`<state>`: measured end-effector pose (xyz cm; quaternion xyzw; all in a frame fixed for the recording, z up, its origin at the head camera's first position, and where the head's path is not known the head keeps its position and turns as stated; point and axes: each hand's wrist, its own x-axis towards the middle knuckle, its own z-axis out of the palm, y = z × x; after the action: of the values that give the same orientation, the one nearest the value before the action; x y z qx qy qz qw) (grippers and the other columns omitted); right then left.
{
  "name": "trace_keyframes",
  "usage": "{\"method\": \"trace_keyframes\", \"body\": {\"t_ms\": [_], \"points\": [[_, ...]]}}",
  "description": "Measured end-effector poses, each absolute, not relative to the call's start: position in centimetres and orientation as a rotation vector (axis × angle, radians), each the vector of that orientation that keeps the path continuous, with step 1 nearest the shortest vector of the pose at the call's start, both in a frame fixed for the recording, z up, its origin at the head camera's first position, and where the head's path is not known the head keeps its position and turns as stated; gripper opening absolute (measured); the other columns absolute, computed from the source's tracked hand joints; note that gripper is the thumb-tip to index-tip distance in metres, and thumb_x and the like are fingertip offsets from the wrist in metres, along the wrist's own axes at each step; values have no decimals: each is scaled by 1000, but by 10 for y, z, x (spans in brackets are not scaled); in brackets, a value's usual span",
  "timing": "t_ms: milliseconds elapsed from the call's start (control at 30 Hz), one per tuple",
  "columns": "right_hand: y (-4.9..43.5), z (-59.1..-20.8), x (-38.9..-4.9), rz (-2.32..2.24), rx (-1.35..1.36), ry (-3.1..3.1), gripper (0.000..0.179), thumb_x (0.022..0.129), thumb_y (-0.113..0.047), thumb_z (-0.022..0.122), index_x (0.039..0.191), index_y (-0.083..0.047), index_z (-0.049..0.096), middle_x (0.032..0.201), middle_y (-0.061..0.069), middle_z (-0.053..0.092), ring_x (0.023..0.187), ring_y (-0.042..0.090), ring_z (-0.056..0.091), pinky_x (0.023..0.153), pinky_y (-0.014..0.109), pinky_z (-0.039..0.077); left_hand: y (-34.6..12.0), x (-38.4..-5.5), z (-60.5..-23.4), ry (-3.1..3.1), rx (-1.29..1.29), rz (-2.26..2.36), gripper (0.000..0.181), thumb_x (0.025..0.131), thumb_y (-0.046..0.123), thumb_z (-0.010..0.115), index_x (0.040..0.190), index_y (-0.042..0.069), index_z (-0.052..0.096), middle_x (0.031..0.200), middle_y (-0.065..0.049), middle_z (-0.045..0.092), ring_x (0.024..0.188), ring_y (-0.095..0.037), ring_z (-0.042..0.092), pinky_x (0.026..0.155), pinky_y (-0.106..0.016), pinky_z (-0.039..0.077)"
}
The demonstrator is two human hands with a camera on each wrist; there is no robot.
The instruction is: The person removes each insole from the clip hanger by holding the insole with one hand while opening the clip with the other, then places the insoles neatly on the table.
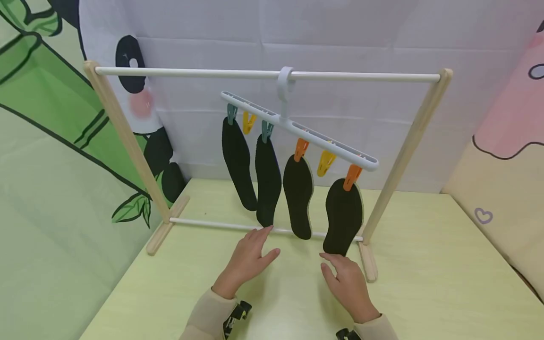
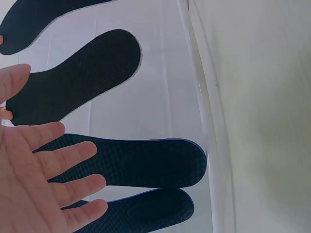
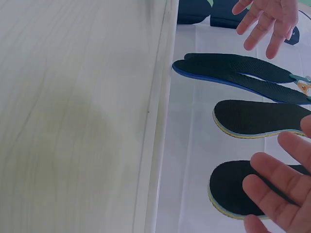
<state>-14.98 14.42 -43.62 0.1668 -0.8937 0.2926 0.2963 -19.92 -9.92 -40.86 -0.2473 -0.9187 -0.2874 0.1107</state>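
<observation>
in the head view, a pale hanger (image 1: 285, 122) hooks over the top bar (image 1: 191, 72) of a wooden-legged rack (image 1: 399, 163) on the table (image 1: 429, 245). teal clips (image 1: 267, 131) hold the leftmost insole (image 1: 238, 163) and the second insole (image 1: 268, 182); orange clips (image 1: 352, 177) hold the third insole (image 1: 299, 196) and the rightmost insole (image 1: 343, 215). long axes run roughly up and down, the rightmost insole leaning with its lower end to the left. the left hand (image 1: 248, 257) is just by the lower tip of the second insole, the right hand (image 1: 348, 283) just under the lower end of the rightmost insole; each insole rises above and beyond its nearer hand, and the third insole hangs between them. both hands are loose and grasp nothing; whether fingertips touch, i cannot tell

in the left wrist view, the insoles lie sideways across the frame; the left hand, palm showing and fingers spread, overlaps the second insole and the leftmost insole, gripping neither

in the right wrist view, the right hand's slightly parted fingers pass in front of the rightmost insole, unclenched, its rounded end reaching past them; the left hand shows at the top, fingers also spread
</observation>
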Motion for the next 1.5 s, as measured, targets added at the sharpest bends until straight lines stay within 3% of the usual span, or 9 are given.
{"method": "trace_keyframes", "body": {"t_ms": [400,1200,1367,1500], "points": [[153,-441,-148,821,345,-2234,17,78,5,65,91,-3,73,85,7,70,78,26,67,67,41,51,-93,-200,-409,-2701,-732,-910,53,91,24,63,132,-6,50,129,-23,55,121,-46,46,98,-59,34],[170,-438,-144,856,148,-2232,17,80,4,61,88,-3,74,81,6,70,69,21,62,58,36,46,-77,-205,-402,-2731,-828,-1041,54,93,23,61,136,-5,46,135,-22,50,126,-42,43,103,-56,31],[171,-437,-143,896,77,-2266,16,82,2,59,93,-1,71,82,8,70,71,25,64,56,35,45,-73,-210,-397,-2733,-899,-1186,54,95,23,59,138,-5,44,137,-22,48,128,-40,42,104,-54,31],[171,-434,-142,1027,-14,-2344,28,87,-1,54,115,4,60,97,15,68,80,29,64,58,33,44,-69,-213,-393,-2729,-956,-1295,53,96,21,57,139,-6,42,140,-22,46,131,-38,39,106,-52,29]]}}
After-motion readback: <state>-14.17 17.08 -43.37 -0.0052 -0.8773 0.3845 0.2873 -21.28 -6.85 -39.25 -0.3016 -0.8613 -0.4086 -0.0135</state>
